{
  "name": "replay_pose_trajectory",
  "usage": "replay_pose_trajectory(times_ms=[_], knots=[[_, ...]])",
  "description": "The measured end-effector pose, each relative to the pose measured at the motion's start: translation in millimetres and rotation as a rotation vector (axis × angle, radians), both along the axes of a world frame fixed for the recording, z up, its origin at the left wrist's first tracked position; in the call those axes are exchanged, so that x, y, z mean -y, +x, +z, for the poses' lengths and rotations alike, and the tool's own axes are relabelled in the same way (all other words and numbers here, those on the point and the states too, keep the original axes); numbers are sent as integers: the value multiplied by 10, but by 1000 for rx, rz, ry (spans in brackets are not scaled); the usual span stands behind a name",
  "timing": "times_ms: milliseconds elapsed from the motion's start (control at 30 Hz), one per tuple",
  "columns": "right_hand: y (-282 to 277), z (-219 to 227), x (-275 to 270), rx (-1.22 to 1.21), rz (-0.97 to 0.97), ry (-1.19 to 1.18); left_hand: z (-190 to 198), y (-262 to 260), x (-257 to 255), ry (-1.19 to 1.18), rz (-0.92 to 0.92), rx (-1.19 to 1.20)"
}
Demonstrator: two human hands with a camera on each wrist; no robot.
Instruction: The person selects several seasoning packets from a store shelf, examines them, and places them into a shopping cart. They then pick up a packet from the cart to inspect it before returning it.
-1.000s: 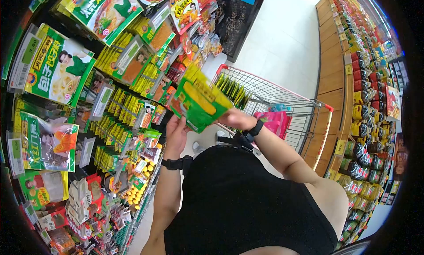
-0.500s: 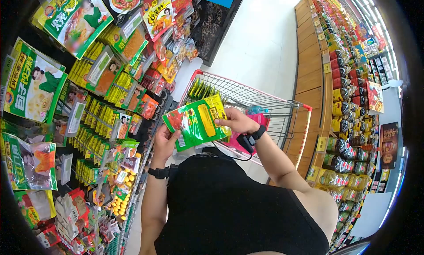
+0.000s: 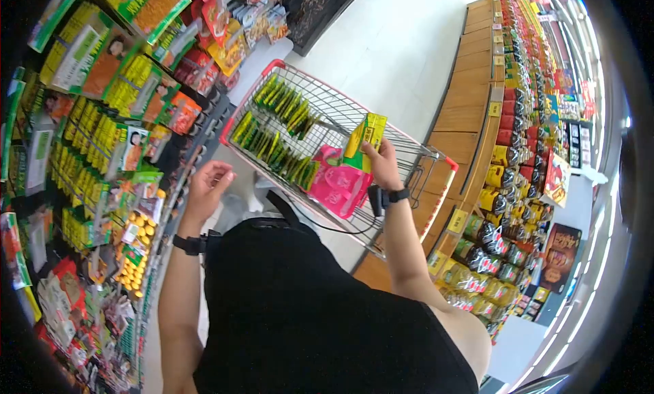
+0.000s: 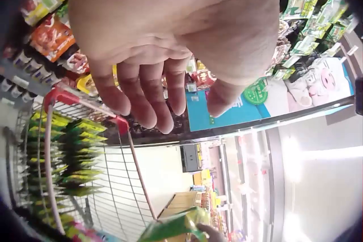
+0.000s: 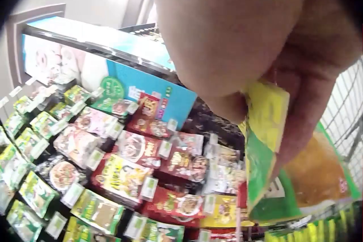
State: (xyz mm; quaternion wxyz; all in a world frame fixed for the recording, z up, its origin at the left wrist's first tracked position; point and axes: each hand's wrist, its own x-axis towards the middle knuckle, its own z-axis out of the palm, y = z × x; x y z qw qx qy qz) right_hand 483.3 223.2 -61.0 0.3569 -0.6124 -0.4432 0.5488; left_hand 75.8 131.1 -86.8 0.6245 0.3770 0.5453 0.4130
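- Two bare hands in view, each with a black wrist strap; person in a black top stands at the near end of a shopping cart (image 3: 436, 163).
- Right hand (image 3: 381, 163) pinches a green-and-yellow packet (image 3: 364, 138) by its lower edge, thumb and fingers curled on it; packet held upright over the cart, above the near right part of the basket.
- Right wrist view: same packet (image 5: 262, 140) clamped between thumb and fingers (image 5: 309, 106), yellow top corner sticking out (print too blurred to read).
- Left hand (image 3: 208, 183) holds nothing, fingers loosely spread and relaxed, hovering left of the cart near the shelf edge, well apart from the packet.
- Left wrist view: palm and relaxed fingers (image 4: 142, 91) fill the top, nothing between them; cart's red rim (image 4: 62, 95) below, packet (image 4: 176, 225) small at the bottom edge.
- Cart basket holds rows of green packets (image 3: 272, 131) toward the far left, standing on edge, and a pink bag (image 3: 337, 179) at the near side, just below the held packet.
- Left shelf (image 3: 102, 121) is packed with hanging sachets, green, yellow and red.
- Right shelf (image 3: 518, 155), wooden, carries rows of bottles and jars, across the pale floor aisle (image 3: 402, 46).
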Motion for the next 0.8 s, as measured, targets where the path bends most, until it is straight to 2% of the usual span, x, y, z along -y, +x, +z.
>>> replay_pose_trajectory(times_ms=[67, 133, 300, 367, 467, 500, 567, 600, 633, 800], knots=[[231, -466, -90, 85, -33, 45, 52, 60, -9, -35, 0, 150], [521, -1066, -152, 160, -3, 32, 68, 133, 7, -91, 0, 194], [603, -1948, -292, 247, -14, -3, 161, 239, 63, -60, -12, 135], [670, -2433, -321, 268, -13, -32, 140, 225, 103, -74, 27, 130], [686, -2903, -304, 318, -26, -112, 67, 232, 199, -69, 94, 128], [776, -3222, -285, 293, -22, -61, 68, 245, 231, -74, 124, 147], [858, -3596, -332, 309, -73, -167, 46, 251, 311, -116, 197, 211], [834, -3721, -311, 318, -97, -225, 40, 243, 355, -135, 240, 227], [754, -3722, -318, 180, -145, -187, 36, 248, 399, -152, 285, 241], [526, -3721, -487, 335, 38, -293, -51, 211, 658, -260, 478, 209]])
